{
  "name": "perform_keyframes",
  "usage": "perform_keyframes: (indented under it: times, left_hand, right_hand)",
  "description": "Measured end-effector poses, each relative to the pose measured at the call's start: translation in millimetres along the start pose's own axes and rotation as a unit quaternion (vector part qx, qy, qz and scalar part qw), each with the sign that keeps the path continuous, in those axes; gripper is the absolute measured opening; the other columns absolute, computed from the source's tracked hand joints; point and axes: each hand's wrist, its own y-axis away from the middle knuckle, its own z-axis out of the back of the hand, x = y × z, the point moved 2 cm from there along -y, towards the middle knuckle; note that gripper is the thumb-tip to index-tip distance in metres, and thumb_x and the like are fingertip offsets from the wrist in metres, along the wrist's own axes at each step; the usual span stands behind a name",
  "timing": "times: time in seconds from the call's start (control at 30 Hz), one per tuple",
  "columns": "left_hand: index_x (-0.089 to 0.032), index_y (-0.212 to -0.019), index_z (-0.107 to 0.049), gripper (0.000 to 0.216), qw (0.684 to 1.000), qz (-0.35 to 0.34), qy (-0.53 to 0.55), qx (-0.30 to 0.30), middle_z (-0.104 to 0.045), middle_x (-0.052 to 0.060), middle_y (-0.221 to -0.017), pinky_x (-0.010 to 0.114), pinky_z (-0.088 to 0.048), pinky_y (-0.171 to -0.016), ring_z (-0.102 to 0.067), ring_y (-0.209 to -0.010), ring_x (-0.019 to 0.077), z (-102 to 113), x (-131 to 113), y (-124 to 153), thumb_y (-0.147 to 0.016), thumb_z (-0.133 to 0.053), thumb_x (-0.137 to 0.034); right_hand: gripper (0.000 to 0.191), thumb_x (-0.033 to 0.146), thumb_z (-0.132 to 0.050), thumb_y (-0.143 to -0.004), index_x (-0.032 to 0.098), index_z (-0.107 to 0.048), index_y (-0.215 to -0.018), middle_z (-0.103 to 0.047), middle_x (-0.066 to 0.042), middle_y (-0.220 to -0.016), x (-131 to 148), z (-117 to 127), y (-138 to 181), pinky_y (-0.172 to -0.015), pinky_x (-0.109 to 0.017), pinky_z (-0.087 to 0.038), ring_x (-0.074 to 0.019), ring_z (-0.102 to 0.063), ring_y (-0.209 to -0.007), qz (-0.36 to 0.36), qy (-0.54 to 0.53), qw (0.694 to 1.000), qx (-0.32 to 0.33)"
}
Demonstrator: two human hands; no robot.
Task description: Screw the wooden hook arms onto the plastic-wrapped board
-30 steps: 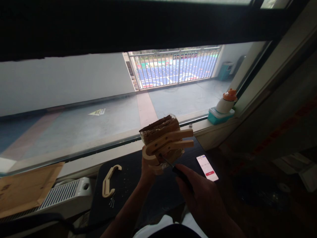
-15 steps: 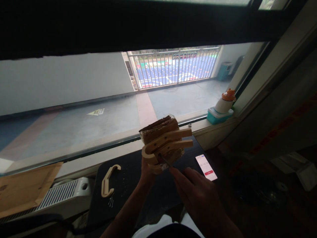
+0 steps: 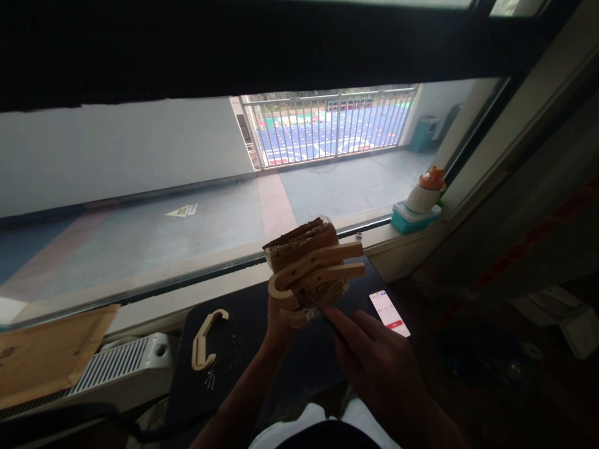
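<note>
My left hand [image 3: 277,324] is raised in front of the window, gripping a wooden assembly [image 3: 312,269] of pale curved pieces fixed against a dark brown block. My right hand [image 3: 374,362] is closed round a thin dark-handled screwdriver [image 3: 316,304], whose tip rests against the pale wood of the assembly. A loose curved wooden piece [image 3: 206,340] lies on the dark table [image 3: 243,362] to the left, with a few small nails or screws beside it.
A phone [image 3: 389,313] with a lit screen lies on the table at right. A teal base with a white and orange figure [image 3: 419,203] stands on the windowsill. A radiator [image 3: 93,373] and a plywood board [image 3: 47,355] sit at lower left.
My right hand has slid a little up the screwdriver toward the wooden assembly. The assembly and my left hand have stayed almost still.
</note>
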Motion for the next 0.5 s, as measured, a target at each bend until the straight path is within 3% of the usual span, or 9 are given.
perform_keyframes:
  times: [0.13,0.23,0.37,0.5]
  left_hand:
    - [-0.019,-0.110,-0.055,0.065,1.000,-0.010,-0.012,0.004,-0.067,0.006,-0.101,0.037,-0.051,-0.080,-0.062,-0.092,0.0239,-0.8,0.3,-1.3,-0.051,-0.081,-0.026]
    - [-0.019,-0.108,-0.055,0.064,1.000,-0.021,-0.007,0.003,-0.067,0.006,-0.099,0.037,-0.051,-0.078,-0.062,-0.090,0.0241,-2.9,-4.3,-0.8,-0.050,-0.081,-0.029]
    - [-0.019,-0.111,-0.053,0.069,1.000,-0.020,-0.019,-0.012,-0.066,0.007,-0.103,0.035,-0.052,-0.077,-0.062,-0.093,0.0249,-3.2,-7.0,1.2,-0.049,-0.082,-0.028]
    - [-0.018,-0.111,-0.056,0.064,1.000,-0.004,-0.025,-0.008,-0.067,0.008,-0.103,0.035,-0.052,-0.076,-0.063,-0.093,0.0251,-0.3,-1.0,1.2,-0.052,-0.080,-0.026]
  right_hand:
    - [0.028,0.014,-0.048,-0.087,0.017,-0.063,-0.110,-0.059,-0.002,-0.067,2.7,0.2,-0.9,-0.053,-0.022,-0.042,-0.0118,-0.054,-0.059,0.032,0.010,0.999,-0.013]
    - [0.028,0.018,-0.047,-0.089,0.016,-0.060,-0.114,-0.062,-0.003,-0.072,2.1,-0.8,0.3,-0.055,-0.021,-0.044,-0.0121,-0.058,-0.062,-0.014,-0.057,0.998,0.007]
    - [0.029,0.021,-0.045,-0.090,0.019,-0.055,-0.117,-0.067,-0.006,-0.093,-0.5,-2.4,3.6,-0.064,-0.022,-0.050,-0.0136,-0.064,-0.076,-0.091,-0.157,0.983,0.024]
    - [0.032,0.022,-0.045,-0.089,0.018,-0.053,-0.120,-0.068,-0.006,-0.092,-1.5,-2.0,4.3,-0.067,-0.023,-0.051,-0.0141,-0.064,-0.077,-0.083,-0.128,0.988,0.024]
